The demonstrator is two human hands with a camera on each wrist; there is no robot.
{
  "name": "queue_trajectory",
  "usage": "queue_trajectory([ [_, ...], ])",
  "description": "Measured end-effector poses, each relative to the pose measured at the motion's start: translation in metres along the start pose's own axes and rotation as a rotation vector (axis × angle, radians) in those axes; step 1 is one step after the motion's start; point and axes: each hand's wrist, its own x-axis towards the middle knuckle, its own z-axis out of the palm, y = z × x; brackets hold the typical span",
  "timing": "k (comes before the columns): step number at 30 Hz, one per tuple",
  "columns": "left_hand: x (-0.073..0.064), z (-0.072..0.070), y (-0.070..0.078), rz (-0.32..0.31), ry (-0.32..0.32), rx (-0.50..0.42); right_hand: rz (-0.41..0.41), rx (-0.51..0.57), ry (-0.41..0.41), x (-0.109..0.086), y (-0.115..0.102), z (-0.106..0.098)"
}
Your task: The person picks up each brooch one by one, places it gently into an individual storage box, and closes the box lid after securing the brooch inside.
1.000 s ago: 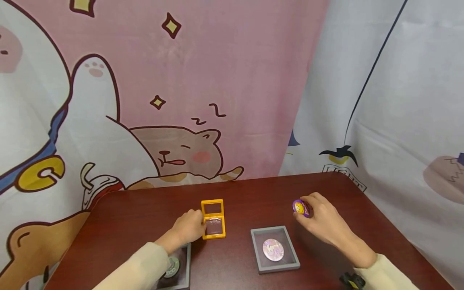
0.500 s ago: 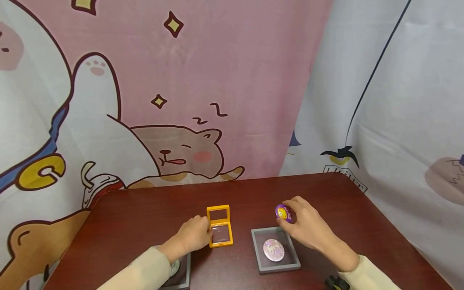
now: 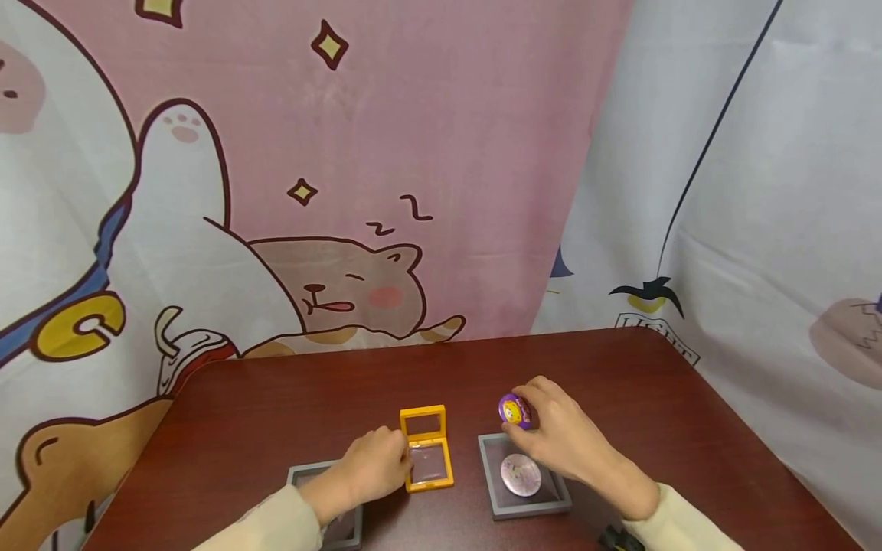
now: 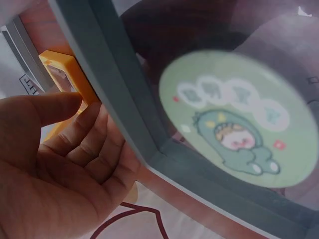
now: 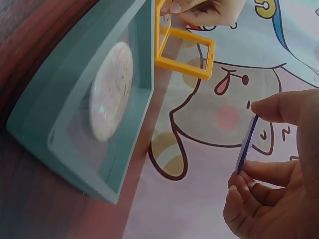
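My left hand (image 3: 375,463) pinches the left edge of an open yellow hinged display case (image 3: 450,464), its lid tilted up and clear film across its base. In the left wrist view, thumb and fingers meet on the yellow edge (image 4: 75,69). My right hand (image 3: 568,440) holds a round purple badge (image 3: 511,412) with a yellow character on its face, above the far edge of the right grey display frame (image 3: 488,482). The right wrist view shows this badge (image 5: 246,145) edge-on between thumb and fingers. A pink shiny round badge (image 3: 521,475) sits in that grey frame.
A second grey frame (image 3: 357,528) lies at the left, partly under my left forearm; the left wrist view shows a green badge (image 4: 239,119) in it. Everything rests on a dark red-brown table (image 3: 276,405). A cartoon-printed cloth (image 3: 482,191) hangs behind it.
My right hand has moved left with the purple badge, from right of the right grey frame to above its far edge. The left hand has drawn the yellow case nearer and rightward.
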Motion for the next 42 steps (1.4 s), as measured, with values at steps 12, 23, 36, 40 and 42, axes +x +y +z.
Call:
queue_trajectory([
  [12, -0.009, 0.007, 0.009, 0.009, -0.02, -0.008, -0.045, -0.007, -0.028, -0.002, -0.013, 0.01],
  [23, -0.016, 0.01, 0.013, 0.044, -0.009, -0.045, -0.084, 0.036, -0.075, -0.006, -0.03, 0.019],
  [36, -0.018, 0.008, 0.009, 0.053, -0.014, -0.098, -0.081, 0.12, -0.208, -0.011, -0.051, 0.036],
  [40, -0.019, 0.007, 0.009, 0.062, 0.003, -0.088, -0.088, 0.139, -0.266, -0.01, -0.058, 0.042],
  [42, -0.019, 0.006, 0.009, 0.058, 0.003, -0.09, -0.097, 0.128, -0.29, -0.009, -0.061, 0.045],
])
